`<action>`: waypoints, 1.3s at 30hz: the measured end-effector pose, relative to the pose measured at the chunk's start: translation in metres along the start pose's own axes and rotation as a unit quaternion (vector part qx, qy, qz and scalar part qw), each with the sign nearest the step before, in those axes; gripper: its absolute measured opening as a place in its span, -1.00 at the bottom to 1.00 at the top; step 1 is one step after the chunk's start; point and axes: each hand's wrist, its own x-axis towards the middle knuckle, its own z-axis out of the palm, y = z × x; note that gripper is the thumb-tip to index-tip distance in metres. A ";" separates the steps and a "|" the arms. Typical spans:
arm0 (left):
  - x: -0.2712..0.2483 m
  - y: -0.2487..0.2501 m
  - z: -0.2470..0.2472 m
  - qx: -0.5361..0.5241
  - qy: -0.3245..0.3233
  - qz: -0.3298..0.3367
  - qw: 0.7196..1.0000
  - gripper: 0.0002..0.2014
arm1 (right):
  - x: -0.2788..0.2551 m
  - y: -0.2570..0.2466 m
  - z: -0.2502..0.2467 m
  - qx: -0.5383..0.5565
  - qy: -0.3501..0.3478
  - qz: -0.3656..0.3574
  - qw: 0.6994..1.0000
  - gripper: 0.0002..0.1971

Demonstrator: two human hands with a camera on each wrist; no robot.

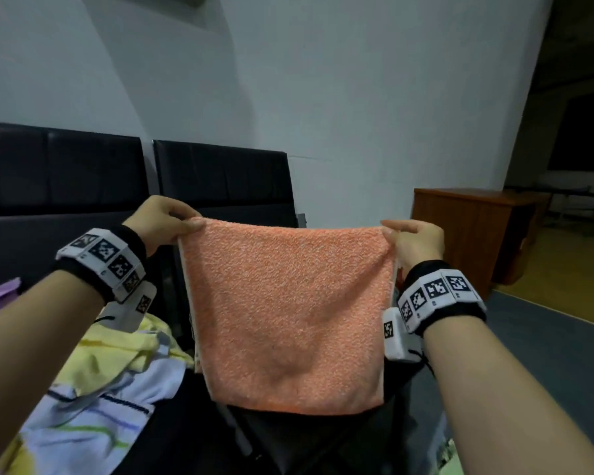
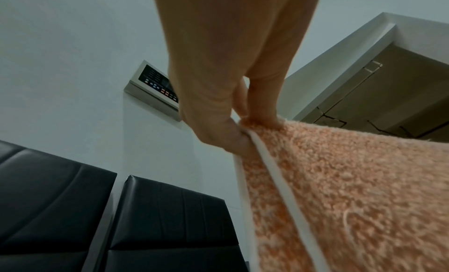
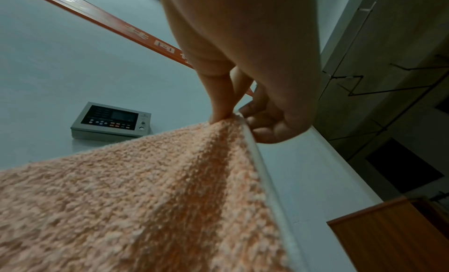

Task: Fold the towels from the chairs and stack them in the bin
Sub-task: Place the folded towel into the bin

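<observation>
- Orange terry towel [image 1: 288, 317]: held in the air in front of the black chairs [image 1: 216, 176], hanging flat from its two top corners; pale bound edges run down both sides. The left wrist view shows two layers at the edge, so it appears already doubled once.
- Left hand [image 1: 163, 222]: thumb and fingers pinch the towel's upper left corner, at the bound edge.
- Right hand [image 1: 415, 240]: pinches the upper right corner in the same manner; the top edge runs nearly taut between the two hands.
- Handling, as judged: light, soft and limp, with a rough pile that resists slipping; it keeps no shape unsupported, so the corners and bound edges are the sound places to hold, and the next fold would bring corner to corner.
- Unfolded cloths [image 1: 117, 378]: yellow and white-striped pieces lie heaped on the chair seat at lower left.
- Bin: not clearly identifiable in any view.
</observation>
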 end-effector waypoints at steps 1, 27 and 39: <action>0.001 0.001 0.000 0.008 0.003 0.002 1.000 -0.90 | 0.002 -0.002 0.002 -0.003 -0.004 -0.006 1.000 -0.86; -0.011 0.016 0.002 0.059 -0.035 0.017 0.997 -0.95 | 0.013 0.010 -0.020 -0.098 -0.073 0.008 0.992 -0.82; -0.008 0.015 0.012 -0.029 -0.056 -0.066 0.996 -0.95 | 0.007 0.013 -0.020 -0.118 -0.059 0.025 0.991 -0.94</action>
